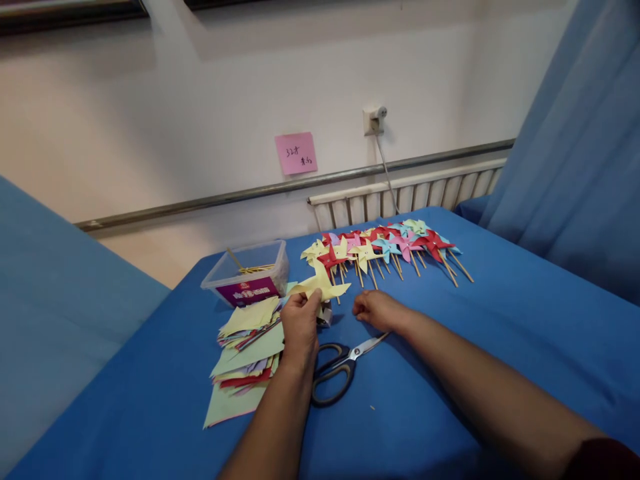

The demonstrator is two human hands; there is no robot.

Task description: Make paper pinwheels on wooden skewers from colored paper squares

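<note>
My left hand [301, 320] is closed on a yellow paper pinwheel [323, 283], pinching it near its middle with the blades spread out. My right hand [375, 309] hovers to the right of it, fingers curled together; whatever they may hold is too small to make out. Below and between the hands lies a pair of scissors [345, 363] with dark handles, its tip close to my right wrist. A small box [325, 315] is partly hidden behind my left hand. Finished pinwheels [367, 252] on sticks lie in rows beyond both hands.
Stacks of coloured paper [250, 353] lie left of my left arm. Behind them stands a clear plastic tub [270, 257] with thin sticks [250, 269] inside. A blue cloth [425, 427] covers the table, which meets a wall with a radiator [410, 197] and rail [225, 199].
</note>
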